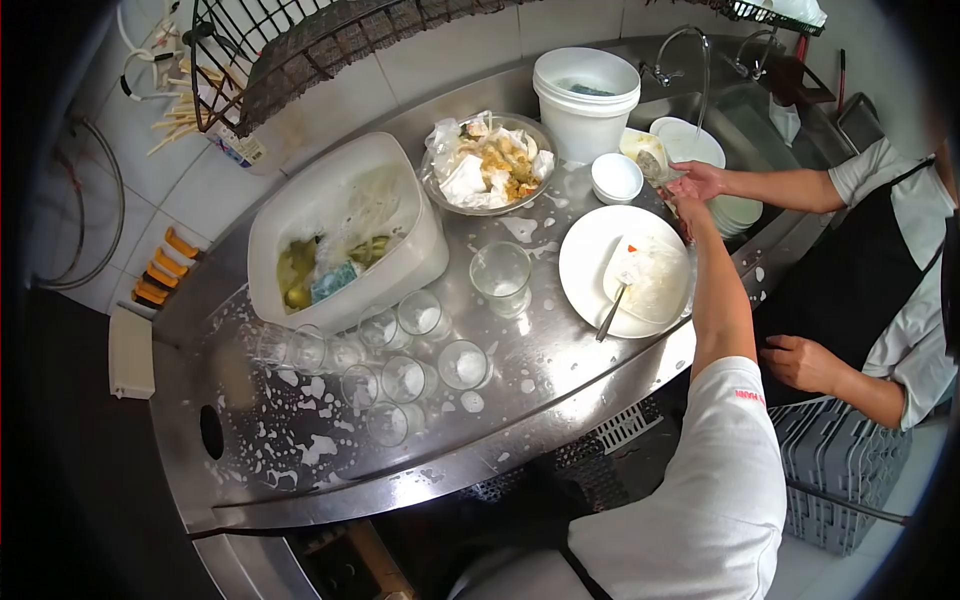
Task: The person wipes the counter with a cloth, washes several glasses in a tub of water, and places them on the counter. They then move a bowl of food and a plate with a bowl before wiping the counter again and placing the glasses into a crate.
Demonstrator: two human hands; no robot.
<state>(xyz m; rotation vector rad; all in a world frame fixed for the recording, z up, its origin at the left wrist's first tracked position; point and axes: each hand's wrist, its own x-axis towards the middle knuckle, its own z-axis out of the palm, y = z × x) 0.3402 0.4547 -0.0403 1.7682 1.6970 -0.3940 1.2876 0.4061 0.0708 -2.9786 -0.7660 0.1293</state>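
Note:
My right hand [687, 211] reaches across the counter to the sink side. It meets a co-worker's hand [699, 181], which overlaps its fingers, so I cannot tell what it holds. Just left of the two hands are a yellowish dish with greyish matter [648, 152] and a small stack of white bowls [617, 178]. Below my wrist lies a large white plate [580, 265], bearing a smaller soiled plate [655, 285] and a spoon [611, 315]. My left hand is out of view.
Wet drinking glasses [403, 379] stand on the foamy steel counter [520, 400]. Behind them are a plastic tub [420, 240] with murky contents, a bowl of food scraps [490, 207] and a white bucket [587, 115]. Water runs from a tap [688, 32]. The co-worker stands at the right.

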